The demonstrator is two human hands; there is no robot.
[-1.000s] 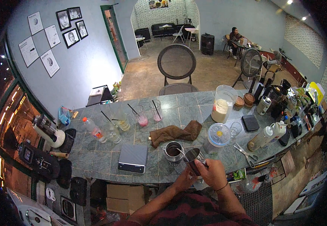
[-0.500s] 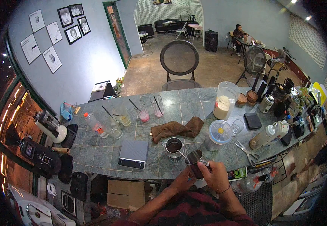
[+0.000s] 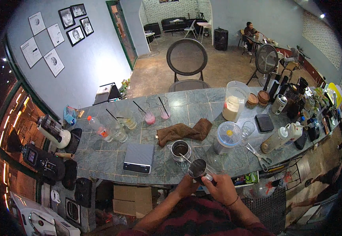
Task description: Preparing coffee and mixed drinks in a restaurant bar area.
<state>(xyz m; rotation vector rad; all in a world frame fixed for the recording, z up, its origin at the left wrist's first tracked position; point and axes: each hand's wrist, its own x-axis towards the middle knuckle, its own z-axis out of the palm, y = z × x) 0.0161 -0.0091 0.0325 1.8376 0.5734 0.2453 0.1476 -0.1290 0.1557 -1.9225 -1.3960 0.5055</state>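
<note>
A: Where do you have the metal pitcher [image 3: 197, 168]?
B: Over the near edge of the counter [image 3: 96, 157], its thin spout [image 3: 185, 158] reaching over the rim of the metal pot [image 3: 191, 148]. Your right hand [image 3: 221, 189] is closed on its handle.
A: And your left hand [image 3: 186, 186]?
B: Against its lower side, it seems; your fingers are hidden, so I can't tell if they grip.
A: What's around your pot?
B: Dark contents inside, hard to make out. A grey box-shaped device [image 3: 138, 158] sits left, a crumpled brown cloth [image 3: 184, 131] beyond, a blue-rimmed clear container [image 3: 228, 137] right. Lower left, a white machine [image 3: 41, 220] is cut off.
</note>
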